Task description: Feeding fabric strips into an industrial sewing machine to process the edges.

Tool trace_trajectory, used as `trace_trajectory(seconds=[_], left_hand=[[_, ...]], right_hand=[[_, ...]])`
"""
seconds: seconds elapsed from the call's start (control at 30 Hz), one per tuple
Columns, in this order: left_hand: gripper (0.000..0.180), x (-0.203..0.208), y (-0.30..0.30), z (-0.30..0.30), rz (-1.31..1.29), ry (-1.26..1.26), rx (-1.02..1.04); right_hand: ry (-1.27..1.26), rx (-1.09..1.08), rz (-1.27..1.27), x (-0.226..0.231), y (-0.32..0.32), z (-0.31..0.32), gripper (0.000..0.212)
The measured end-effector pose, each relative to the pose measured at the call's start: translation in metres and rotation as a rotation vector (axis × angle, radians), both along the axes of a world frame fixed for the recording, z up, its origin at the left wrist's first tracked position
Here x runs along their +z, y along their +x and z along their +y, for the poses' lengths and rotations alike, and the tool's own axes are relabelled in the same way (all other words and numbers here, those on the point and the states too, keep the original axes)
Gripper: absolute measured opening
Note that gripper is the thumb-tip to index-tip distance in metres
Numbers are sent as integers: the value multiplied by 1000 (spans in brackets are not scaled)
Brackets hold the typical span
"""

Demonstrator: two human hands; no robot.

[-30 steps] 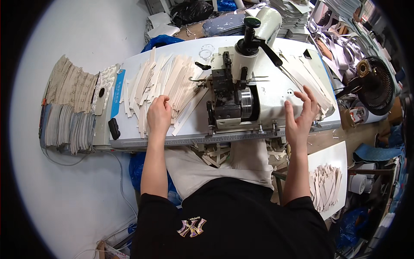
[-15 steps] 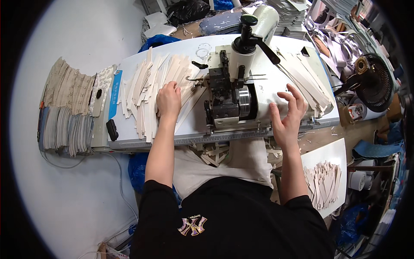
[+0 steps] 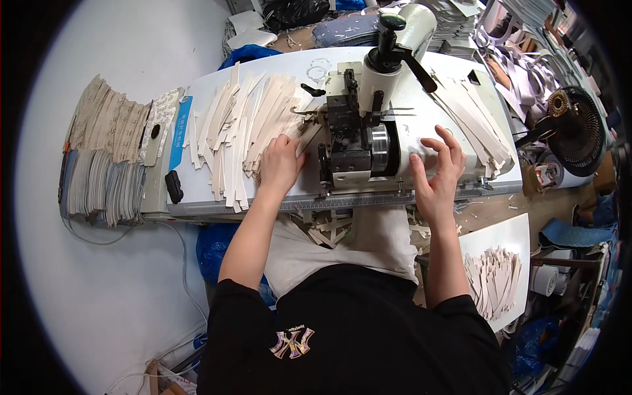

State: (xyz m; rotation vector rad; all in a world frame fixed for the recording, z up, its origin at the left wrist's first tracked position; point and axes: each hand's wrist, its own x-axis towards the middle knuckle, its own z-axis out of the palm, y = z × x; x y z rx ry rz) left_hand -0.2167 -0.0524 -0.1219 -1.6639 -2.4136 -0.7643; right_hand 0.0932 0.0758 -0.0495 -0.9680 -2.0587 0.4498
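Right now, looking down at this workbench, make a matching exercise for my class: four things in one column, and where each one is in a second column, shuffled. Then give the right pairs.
Things
1. left hand
2. right hand
3. black fan
4. small white board with cut strips

Places
A. at the far right, beyond the table's end
B. spread on the white base to the right of the machine
C. low at the right, below the table's edge
D. on the pile of pale strips left of the machine

Pairs: 1-D, 2-B, 3-A, 4-C
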Motion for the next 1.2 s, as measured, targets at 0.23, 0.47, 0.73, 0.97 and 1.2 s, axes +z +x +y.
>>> trace_trajectory(seconds=[0.23, 0.47, 0.73, 0.97, 1.2], left_hand=[[12, -26, -16, 5, 108, -88, 123], [17, 39, -23, -36, 10, -77, 183], [31, 122, 31, -30, -287, 91, -334], [34, 111, 42, 14, -146, 14, -335], [37, 99, 44, 36, -140, 63, -407]], right_hand=[[42, -25, -20, 4, 10, -4, 30], [38, -12, -7, 0, 14, -2, 31], [-15, 97, 26, 5, -20, 0, 29], [14, 111, -57, 12, -45, 2, 26], [81, 116, -109, 13, -57, 17, 22]])
